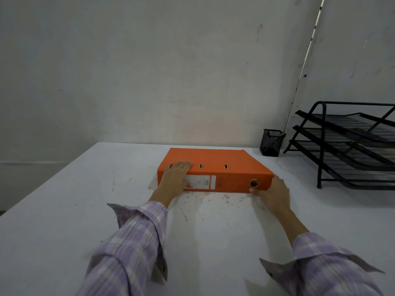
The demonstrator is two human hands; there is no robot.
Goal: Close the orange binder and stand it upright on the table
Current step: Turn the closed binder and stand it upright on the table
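The orange binder point(220, 161) lies flat and closed on the white table point(85, 199), its spine facing me with a white label and a round finger hole. My left hand point(176, 178) is draped over the binder's left end, fingers on the top cover and palm against the spine. At the right end of the spine, my right hand point(272, 196) grips the corner, thumb below the finger hole and fingers around the right side.
A black mesh pen cup point(271, 143) stands just behind the binder's far right corner. A black three-tier wire letter tray point(350, 144) fills the right side. The wall runs close behind the table's far edge. Specks and scuffs mark the table in front of the binder.
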